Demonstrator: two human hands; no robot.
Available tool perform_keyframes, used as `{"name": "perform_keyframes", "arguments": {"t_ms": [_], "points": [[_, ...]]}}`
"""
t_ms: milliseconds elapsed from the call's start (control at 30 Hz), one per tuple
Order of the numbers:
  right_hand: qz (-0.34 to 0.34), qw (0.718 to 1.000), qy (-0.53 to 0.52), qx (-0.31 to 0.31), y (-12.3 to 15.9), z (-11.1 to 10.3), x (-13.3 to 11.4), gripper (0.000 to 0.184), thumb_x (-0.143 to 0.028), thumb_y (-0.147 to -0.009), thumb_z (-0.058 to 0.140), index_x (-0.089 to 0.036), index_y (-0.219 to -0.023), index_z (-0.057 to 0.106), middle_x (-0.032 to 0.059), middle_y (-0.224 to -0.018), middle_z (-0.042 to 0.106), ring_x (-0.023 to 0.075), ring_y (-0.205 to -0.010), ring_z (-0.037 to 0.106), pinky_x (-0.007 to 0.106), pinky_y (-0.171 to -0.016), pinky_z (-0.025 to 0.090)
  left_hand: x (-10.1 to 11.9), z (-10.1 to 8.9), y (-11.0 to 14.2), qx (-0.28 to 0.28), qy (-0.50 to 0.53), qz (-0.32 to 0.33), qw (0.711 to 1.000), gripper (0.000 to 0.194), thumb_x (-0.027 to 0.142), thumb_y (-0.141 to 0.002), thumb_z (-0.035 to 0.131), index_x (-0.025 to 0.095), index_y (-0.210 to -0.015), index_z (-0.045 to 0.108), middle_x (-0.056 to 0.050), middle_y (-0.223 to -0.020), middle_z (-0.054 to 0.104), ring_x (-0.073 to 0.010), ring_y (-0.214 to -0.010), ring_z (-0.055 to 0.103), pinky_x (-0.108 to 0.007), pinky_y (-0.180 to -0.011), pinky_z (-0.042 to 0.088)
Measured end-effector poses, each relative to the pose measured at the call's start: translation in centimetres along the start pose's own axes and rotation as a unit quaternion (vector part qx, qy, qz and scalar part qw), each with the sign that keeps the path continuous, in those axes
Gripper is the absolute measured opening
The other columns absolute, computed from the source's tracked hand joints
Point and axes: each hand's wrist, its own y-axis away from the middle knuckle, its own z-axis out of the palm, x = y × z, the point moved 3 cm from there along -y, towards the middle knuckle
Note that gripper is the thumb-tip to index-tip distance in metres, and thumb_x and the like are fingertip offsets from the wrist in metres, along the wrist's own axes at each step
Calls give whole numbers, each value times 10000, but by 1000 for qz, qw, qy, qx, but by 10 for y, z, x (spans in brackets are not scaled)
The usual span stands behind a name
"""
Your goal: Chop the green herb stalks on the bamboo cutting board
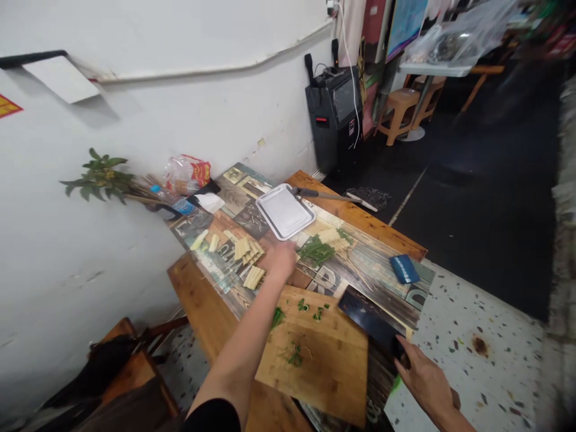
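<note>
My left hand (282,259) reaches across the table to the near edge of a white-lined metal tray (285,210). Its fingers look curled and are partly hidden, so what they hold does not show. Chopped greens (316,251) lie just right of it, and pale yellow rolled strips (246,249) lie to its left. At the lower right, my right hand (423,375) is closed around the handle of a dark-bladed cleaver (371,315), which lies along the cutting board's right corner. Scraps of green leaf (294,355) are scattered on the wooden cutting board (333,372).
Thin skewers (360,270) and a blue packet (404,269) lie toward the table's right end. A water bottle (180,204) and a leafy plant (101,174) stand by the wall. Wooden benches (355,210) flank the table. A black speaker (335,120) stands behind.
</note>
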Motion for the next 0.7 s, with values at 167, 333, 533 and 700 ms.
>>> {"name": "perform_keyframes", "arguments": {"t_ms": [167,333,533,700], "points": [[5,1000,-20,14,26,-11,3,384,-328,-906,436,-249,-1246,594,68,-1071,729,217,-780,723,312,-605,581,121,-5,-22,40,-9,319,947,468,173,-964,364,328,-1382,506,-79,-1481,432,-258,-1382,329,-466,-1132,254],[7,999,-27,24,51,-13,5,380,-315,-921,428,-238,-1266,567,69,-1062,728,212,-781,723,298,-601,581,140,8,-38,-26,-40,307,951,350,238,-976,399,275,-1240,625,-87,-1462,471,-284,-1373,341,-544,-1130,248],[25,998,-56,27,66,-12,9,378,-310,-914,443,-240,-1257,586,67,-1061,733,215,-773,728,295,-602,579,119,-14,-39,-28,-30,254,966,463,218,-973,380,322,-1413,480,-71,-1485,445,-265,-1329,402,-432,-1076,371],[17,994,-99,45,66,-21,8,355,-301,-911,457,-226,-1225,607,55,-1016,738,187,-757,720,263,-615,566,94,-56,13,91,-16,228,969,470,257,-999,318,243,-1455,431,-100,-1487,436,-255,-1363,361,-385,-1121,317]]}}
